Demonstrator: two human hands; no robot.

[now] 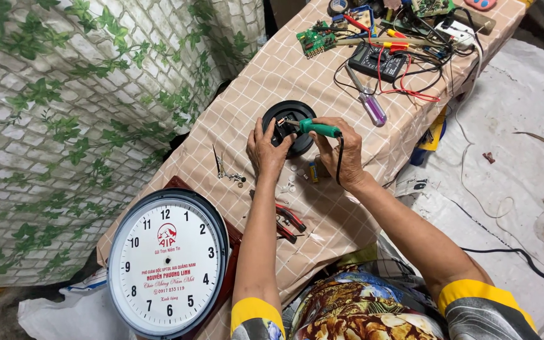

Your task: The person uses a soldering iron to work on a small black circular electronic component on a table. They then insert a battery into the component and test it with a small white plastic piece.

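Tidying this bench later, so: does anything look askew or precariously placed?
Yes. The round wall clock hangs past the table's near-left corner, barely supported. Small parts lie loose beside the hands, and meter leads sprawl tangled at the far end.

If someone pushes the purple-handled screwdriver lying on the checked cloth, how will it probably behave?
The purple-handled screwdriver looks stiff, with a metal shaft and a rounded handle, so it would likely roll sideways if pushed. The soft checked cloth might slow it. It lies close to the red wires, which could snag or stop it.
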